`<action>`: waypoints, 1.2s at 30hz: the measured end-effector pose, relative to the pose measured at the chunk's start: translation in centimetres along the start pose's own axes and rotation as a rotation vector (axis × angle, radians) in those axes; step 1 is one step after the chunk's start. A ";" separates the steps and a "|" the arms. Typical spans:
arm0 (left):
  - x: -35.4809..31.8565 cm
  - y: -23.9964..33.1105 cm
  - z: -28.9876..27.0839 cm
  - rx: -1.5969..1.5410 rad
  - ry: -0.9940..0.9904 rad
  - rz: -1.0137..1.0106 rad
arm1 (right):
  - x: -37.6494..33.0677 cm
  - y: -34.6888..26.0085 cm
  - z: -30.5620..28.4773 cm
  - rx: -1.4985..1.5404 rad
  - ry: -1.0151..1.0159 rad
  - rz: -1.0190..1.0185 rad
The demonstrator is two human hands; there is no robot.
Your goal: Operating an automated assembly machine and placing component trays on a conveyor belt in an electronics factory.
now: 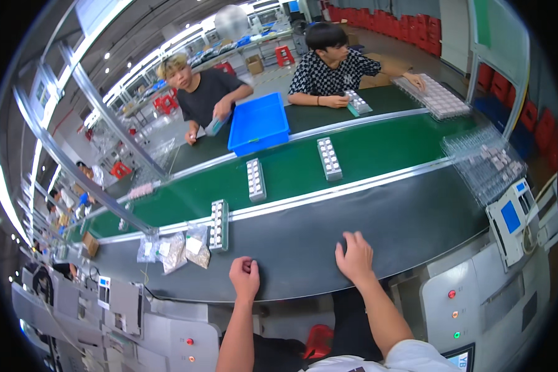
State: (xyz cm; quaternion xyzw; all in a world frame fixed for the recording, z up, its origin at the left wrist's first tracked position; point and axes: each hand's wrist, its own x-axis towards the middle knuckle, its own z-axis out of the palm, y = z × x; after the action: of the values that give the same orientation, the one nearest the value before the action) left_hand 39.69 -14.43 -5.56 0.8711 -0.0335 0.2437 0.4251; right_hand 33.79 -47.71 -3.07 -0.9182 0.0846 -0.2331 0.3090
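Observation:
My left hand (245,277) rests at the near edge of the dark work table (291,232), its fingers curled in and no object showing in them. My right hand (354,257) is over the table further right, thumb apart from the fingers, holding nothing. Left of my left hand stands a narrow grey tray of small white blocks (219,225), beside clear plastic bags (197,247) of small parts. Two similar trays, a nearer-left one (256,180) and a farther-right one (330,159), lie on the green conveyor belt (291,167) beyond the table.
Across the belt, one person handles small flat pieces beside a blue bin (260,124); another holds a tray (357,102) and reaches into a large tray of pale blocks (437,96). Clear trays (483,162) are stacked at the right. Machines (508,220) flank the table.

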 end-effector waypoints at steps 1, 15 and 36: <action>0.1 -0.3 0.2 -0.031 0.078 -0.004 | -1.3 1.1 0.5 -0.005 0.027 -0.078; 16.1 -1.4 -1.9 1.042 -0.281 -0.218 | 0.0 0.5 0.0 0.081 -0.102 -0.047; -1.2 9.7 -0.1 0.317 -0.553 0.365 | 0.3 0.8 -0.4 0.433 -0.057 -0.086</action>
State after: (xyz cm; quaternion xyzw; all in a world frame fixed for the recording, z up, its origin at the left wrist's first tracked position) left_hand 36.05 -20.66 0.95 0.9388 -0.2639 0.0732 0.2090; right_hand 33.89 -48.64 -3.16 -0.8392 -0.0153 -0.2328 0.4912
